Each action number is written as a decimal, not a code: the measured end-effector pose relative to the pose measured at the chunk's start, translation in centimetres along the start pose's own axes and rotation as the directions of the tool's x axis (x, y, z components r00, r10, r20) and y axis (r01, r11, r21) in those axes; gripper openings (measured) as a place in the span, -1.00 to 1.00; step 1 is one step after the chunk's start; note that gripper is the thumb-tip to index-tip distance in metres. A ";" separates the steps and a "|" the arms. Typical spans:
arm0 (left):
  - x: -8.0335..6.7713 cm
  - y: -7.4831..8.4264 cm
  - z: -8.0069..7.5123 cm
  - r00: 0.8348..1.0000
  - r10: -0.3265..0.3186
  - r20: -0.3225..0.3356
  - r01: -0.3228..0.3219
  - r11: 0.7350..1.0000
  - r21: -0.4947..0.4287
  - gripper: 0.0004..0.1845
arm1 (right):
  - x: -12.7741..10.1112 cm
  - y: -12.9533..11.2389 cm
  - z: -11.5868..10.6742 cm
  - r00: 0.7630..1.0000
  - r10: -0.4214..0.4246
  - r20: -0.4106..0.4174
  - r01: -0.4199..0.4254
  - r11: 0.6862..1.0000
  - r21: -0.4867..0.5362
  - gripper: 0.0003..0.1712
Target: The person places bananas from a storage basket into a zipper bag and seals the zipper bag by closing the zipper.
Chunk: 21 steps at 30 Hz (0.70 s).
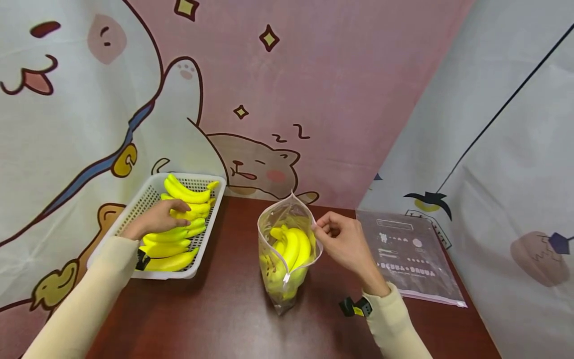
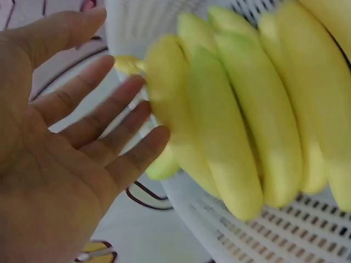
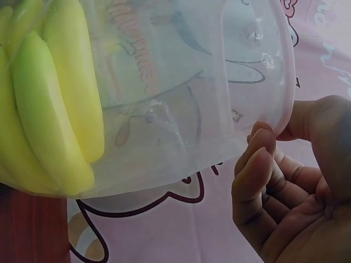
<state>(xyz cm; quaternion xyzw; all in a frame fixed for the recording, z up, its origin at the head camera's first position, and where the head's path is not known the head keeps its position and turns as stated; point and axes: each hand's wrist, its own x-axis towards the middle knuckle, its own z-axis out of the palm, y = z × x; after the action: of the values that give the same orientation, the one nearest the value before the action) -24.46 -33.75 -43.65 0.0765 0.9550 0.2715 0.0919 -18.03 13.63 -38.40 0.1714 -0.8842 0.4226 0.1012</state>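
A clear zip bag (image 1: 275, 279) with a pink edge stands upright on the table, its mouth spread wide. Yellow bananas (image 1: 292, 247) fill its lower part. My right hand (image 1: 343, 242) pinches the bag's rim on the right side between thumb and finger, as the right wrist view also shows. Over the white basket (image 1: 148, 199) hovers my left hand (image 1: 163, 217), fingers spread and nothing in its grasp. In the left wrist view its fingertips (image 2: 159, 137) are right at the nearest of several bananas (image 2: 230, 137) lying side by side in the basket.
A second, flat zip bag (image 1: 412, 254) with white print lies on the right of the reddish-brown table (image 1: 215, 309). Cloth with cartoon animals (image 1: 269, 164) hangs behind and beside the table. The basket stands at the table's left.
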 end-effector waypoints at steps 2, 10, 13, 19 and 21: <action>0.0 -0.8 -0.2 1.000 -0.011 -0.007 0.011 1.000 0.016 -0.51 | 0.0 0.0 0.0 1.000 -0.002 0.001 0.002 1.000 0.000 -0.89; -0.7 -2.4 -1.2 0.999 0.027 0.027 -0.030 0.994 0.102 -0.65 | -0.1 0.0 0.0 1.000 -0.012 0.002 0.012 1.000 0.008 -0.89; -1.1 -3.0 -1.1 0.998 0.023 0.061 -0.032 0.987 0.155 -0.66 | -0.1 0.1 0.1 1.000 -0.015 0.004 0.015 1.000 0.010 -0.89; -1.5 -3.6 -0.7 0.997 -0.028 0.072 0.012 0.977 0.214 -0.55 | -0.1 0.0 0.1 1.000 -0.021 0.007 0.021 1.000 0.005 -0.88; -1.3 -3.7 -0.5 0.998 -0.014 0.055 0.000 0.971 0.240 -0.55 | 0.0 -0.1 0.2 1.000 -0.023 0.007 0.023 1.000 0.003 -0.88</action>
<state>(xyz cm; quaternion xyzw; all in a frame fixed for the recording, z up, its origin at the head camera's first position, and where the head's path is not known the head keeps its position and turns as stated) -23.64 -37.41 -45.03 0.0914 0.9781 0.1514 0.1098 -18.00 13.46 -38.46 0.1834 -0.8818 0.4222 0.1025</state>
